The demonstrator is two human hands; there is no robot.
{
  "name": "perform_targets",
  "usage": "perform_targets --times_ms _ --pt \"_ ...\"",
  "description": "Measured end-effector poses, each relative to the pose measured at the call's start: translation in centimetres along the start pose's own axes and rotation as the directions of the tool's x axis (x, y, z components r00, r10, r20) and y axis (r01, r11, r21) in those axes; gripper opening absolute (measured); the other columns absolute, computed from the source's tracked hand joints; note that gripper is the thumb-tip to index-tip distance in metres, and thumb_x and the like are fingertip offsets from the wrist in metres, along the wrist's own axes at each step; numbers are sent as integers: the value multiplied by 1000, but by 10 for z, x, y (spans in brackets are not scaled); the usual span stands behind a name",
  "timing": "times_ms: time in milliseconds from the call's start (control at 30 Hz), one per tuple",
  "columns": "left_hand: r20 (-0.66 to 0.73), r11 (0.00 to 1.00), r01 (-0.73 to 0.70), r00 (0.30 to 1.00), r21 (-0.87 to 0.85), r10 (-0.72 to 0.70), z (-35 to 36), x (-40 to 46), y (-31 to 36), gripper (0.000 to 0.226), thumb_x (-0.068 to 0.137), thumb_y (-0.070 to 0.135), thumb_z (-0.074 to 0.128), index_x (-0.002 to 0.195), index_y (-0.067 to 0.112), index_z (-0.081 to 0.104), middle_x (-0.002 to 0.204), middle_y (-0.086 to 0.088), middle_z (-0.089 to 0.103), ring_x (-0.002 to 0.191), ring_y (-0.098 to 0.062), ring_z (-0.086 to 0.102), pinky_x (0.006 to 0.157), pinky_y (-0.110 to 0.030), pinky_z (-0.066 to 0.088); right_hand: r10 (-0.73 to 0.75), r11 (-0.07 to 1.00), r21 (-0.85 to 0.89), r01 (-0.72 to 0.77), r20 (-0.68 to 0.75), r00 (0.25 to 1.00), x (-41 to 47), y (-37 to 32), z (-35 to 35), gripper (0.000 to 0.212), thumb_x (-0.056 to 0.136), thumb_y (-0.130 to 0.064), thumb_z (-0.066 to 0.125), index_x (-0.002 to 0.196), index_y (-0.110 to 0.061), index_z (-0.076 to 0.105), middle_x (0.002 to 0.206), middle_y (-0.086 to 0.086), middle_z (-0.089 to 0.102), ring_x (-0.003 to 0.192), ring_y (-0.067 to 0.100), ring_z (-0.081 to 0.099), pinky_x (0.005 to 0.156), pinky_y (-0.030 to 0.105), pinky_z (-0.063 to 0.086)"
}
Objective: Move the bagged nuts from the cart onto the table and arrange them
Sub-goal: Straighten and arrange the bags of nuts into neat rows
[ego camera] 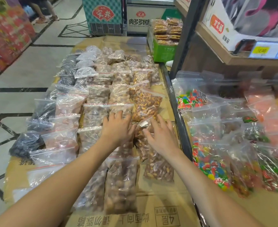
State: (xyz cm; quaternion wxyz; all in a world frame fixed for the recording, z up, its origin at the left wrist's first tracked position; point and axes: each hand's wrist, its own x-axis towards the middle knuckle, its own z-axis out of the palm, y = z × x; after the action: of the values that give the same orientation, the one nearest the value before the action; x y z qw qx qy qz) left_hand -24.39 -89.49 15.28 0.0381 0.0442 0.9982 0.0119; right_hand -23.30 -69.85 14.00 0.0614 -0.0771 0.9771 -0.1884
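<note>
Both hands are down on the bags here. Left hand lies flat with fingers spread loosely over a bag of pale nuts, pressing rather than gripping. Right hand has fingers splayed wide on a bag of brown nuts, not closed on it. The bags lie in rows on the cardboard-covered counter. Candy bags sit on the right.

Free: your bare cardboard strip on tabletop's near right | Blocked: nut bags left, black shelf post right
</note>
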Motion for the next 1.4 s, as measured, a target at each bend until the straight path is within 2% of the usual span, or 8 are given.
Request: perform_targets --times_ms 233,367,533,700,867,1033,1200,1400 --pt "39 994 11 999 -109 -6 7 80 -4 61 101 60 28 145 20 42 153 -16 43 132 -40 50 105 -56 45 -12 1000 1 12 -48 999 101 10 -15 61 103 -54 44 155 -21 41 166 7 30 153 35 21 121 52 29" --pt "11 976 -13 1000 -219 15 7 130 -8 63 102 55 23 145 12 42 148 -20 46 126 -37 54 98 -50 52 -55 997 52 62 -120 991 175 10 -20 48 103 -42 51 143 -14 53 143 13 53 137 36 42 116 48 35" --pt "71 924 26 997 -381 1 17 186 -7 46 108 38 35 139 7 45 151 -23 39 120 -41 56 100 -52 50 12 985 174 13 -139 990 250 17 -22 29 104 -28 59 125 -8 63 121 13 66 115 29 58 93 29 40" --pt "15 881 89 996 -465 -93 34 227 -14 15 99 8 47 109 6 58 108 -15 63 92 -33 62 79 -45 54 145 963 233 -139 -9 989 295 32 -13 45 100 -28 66 139 -7 57 140 12 62 129 30 56 103 32 41" --pt "115 908 92 992 -408 -48 28 254 -7 12 94 -1 49 88 3 58 84 -12 60 79 -30 58 63 -35 42 147 955 238 -177 139 979 306 45 -9 57 100 -37 65 149 -14 47 150 8 53 135 28 52 104 34 42" --pt "149 825 130 987 -550 -57 36 260 4 14 98 10 49 110 4 51 119 -21 55 104 -34 57 73 -35 39 95 912 373 -173 217 972 299 58 7 77 91 -45 75 153 -24 35 133 2 62 119 24 61 103 40 50" --pt "-26 782 -26 1000 -623 12 43 254 4 59 96 6 54 153 10 38 154 -12 39 142 -28 40 116 -40 37 133 807 561 -187 136 982 289 64 11 64 88 -29 82 139 -22 43 112 -7 64 96 9 65 86 34 56" --pt "106 838 33 994 -544 29 35 260 7 65 96 6 46 158 11 26 161 -15 30 147 -35 34 113 -47 38 110 840 534 -93 -1 994 283 54 13 81 86 -34 83 152 -21 38 126 -4 62 115 14 62 86 25 43"
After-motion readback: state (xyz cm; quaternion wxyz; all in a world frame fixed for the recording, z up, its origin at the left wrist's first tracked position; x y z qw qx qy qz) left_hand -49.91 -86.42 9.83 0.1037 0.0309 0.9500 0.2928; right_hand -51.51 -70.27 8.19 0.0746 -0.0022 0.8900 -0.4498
